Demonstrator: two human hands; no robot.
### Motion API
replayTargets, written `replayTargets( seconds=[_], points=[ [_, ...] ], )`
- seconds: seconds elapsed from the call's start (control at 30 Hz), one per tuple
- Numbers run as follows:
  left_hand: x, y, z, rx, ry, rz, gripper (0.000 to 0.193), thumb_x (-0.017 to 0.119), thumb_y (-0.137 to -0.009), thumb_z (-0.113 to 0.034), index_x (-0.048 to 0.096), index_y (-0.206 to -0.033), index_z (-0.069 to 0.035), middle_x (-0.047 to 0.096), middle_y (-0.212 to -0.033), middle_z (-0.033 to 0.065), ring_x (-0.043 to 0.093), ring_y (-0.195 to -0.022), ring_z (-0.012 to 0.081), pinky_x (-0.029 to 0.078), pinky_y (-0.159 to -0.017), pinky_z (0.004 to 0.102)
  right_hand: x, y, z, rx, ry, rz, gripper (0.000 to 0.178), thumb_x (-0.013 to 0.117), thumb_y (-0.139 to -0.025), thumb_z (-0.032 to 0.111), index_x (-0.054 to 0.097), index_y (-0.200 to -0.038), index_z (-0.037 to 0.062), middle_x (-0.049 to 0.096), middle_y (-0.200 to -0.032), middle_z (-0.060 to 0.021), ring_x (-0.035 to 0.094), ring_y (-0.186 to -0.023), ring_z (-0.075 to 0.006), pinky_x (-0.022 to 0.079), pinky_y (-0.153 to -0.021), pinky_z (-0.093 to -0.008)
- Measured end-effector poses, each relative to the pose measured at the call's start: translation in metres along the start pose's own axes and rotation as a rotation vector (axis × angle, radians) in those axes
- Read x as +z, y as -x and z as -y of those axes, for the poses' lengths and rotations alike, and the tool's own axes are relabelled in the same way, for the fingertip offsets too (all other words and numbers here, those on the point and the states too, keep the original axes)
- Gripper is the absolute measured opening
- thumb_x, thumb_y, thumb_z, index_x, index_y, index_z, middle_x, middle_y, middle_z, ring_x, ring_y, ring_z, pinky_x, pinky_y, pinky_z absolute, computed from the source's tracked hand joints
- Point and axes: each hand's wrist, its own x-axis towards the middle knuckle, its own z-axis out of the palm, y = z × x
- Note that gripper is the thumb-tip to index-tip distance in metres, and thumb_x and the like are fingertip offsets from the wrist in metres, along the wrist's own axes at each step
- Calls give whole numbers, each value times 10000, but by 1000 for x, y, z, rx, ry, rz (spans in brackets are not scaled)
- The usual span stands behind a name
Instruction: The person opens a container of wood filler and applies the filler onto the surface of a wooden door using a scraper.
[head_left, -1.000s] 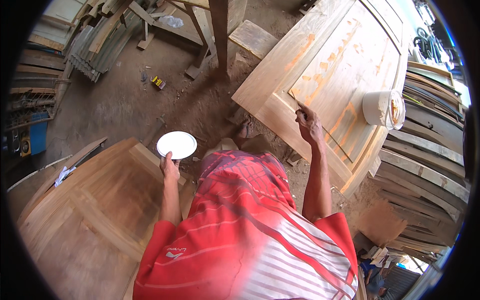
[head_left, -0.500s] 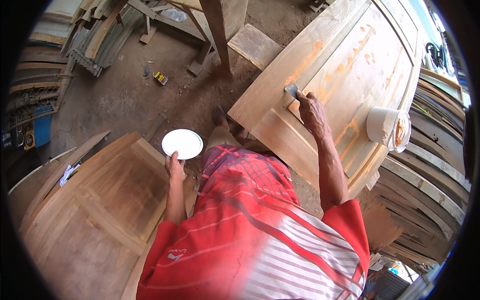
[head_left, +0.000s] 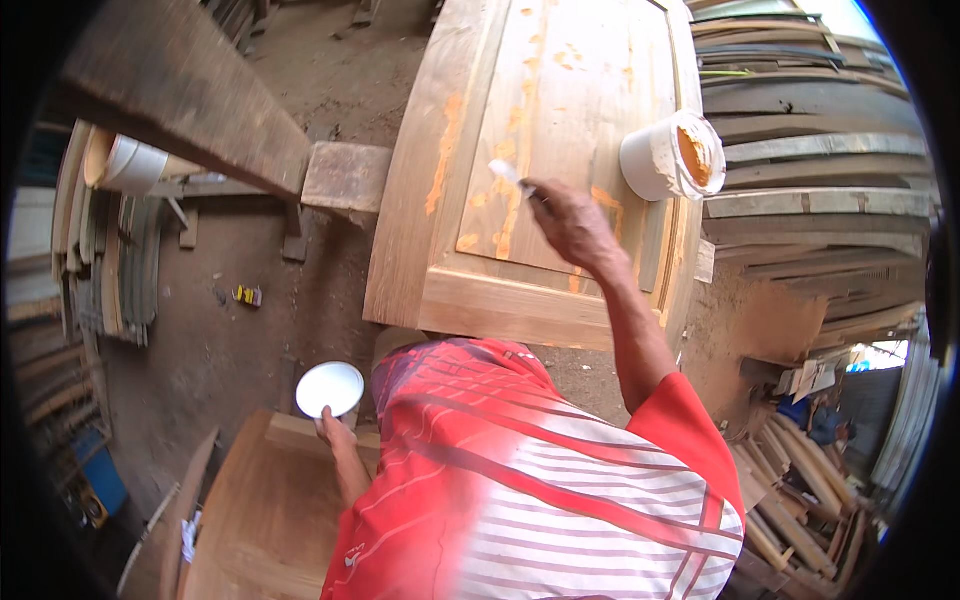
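Note:
My right hand (head_left: 573,228) grips a putty knife (head_left: 507,174), its pale, slightly blurred blade above the panelled wooden door (head_left: 510,300). Orange filler (head_left: 446,150) is smeared in streaks and patches along the door's frame and panel. On the door's right side stands a white bucket (head_left: 648,165) with orange filler inside and whitish smears on its rim. Down at the left, my left hand (head_left: 337,434) holds a round white lid (head_left: 330,388) by its near edge. Whether the knife touches the wood I cannot tell.
Another wooden door (head_left: 270,510) lies at the lower left. A thick timber (head_left: 190,90) crosses the upper left, with a wood block (head_left: 345,178) by the main door. Stacked boards (head_left: 820,203) line the right side. A small yellow box (head_left: 247,296) lies on the dirt floor.
The view has turned, shifting the main door leftward in the picture. My right hand has moved the putty knife from the door's left frame over to its inner panel. My left hand still holds the lid.

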Motion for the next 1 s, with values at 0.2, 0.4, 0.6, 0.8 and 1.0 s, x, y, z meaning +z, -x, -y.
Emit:
replayTargets(
  seconds=[0.2, 0.4, 0.6, 0.8, 1.0],
  points=[
    [-22, -13, 18, -93, -204, -64, 547, 635, -919, -173, 525, -1449, -101, 608, -1326, 84, 608, -1156, 272, 519, -877, 419, -180, 25, -104, 160, 399, -645, 272, 517, -1043, 179, 696, -1206, 55, 719, -1064, -208, 710, -960, -374, 573, -812, -472],
    [-2, 7, -14, -62, -111, -91, 541, 630, -929, -157, 517, -1457, -118, 594, -1350, 84, 598, -1175, 269, 512, -905, 427, -226, -9, -242, 574, 633, -151, 269, 578, -938, 221, 768, -1060, 75, 723, -1141, -212, 691, -1078, -376, 549, -916, -461],
    [25, 29, -34, -7, -101, -50, 540, 613, -962, -139, 486, -1486, -159, 545, -1419, 74, 545, -1262, 265, 467, -1002, 460, -202, -47, -312, 507, 762, -181, 220, 599, -908, 160, 774, -1003, 65, 740, -1062, -221, 715, -1010, -372, 561, -881, -465],
    [34, 34, -33, 36, -116, 4, 519, 595, -978, -140, 487, -1485, -167, 549, -1414, 65, 551, -1247, 257, 473, -981, 460, -222, -52, -324, 398, 648, -223, 227, 597, -825, 125, 760, -913, -6, 720, -874, -247, 740, -853, -352, 563, -773, -460],
    [18, 18, -19, -26, -222, -12, 523, 592, -985, -139, 479, -1494, -184, 561, -1393, 53, 565, -1212, 246, 483, -922, 439, -233, -51, -288, 532, 344, -22, 231, 592, -837, 112, 753, -953, -7, 730, -953, -254, 730, -901, -369, 555, -811, -473]
  ],
)
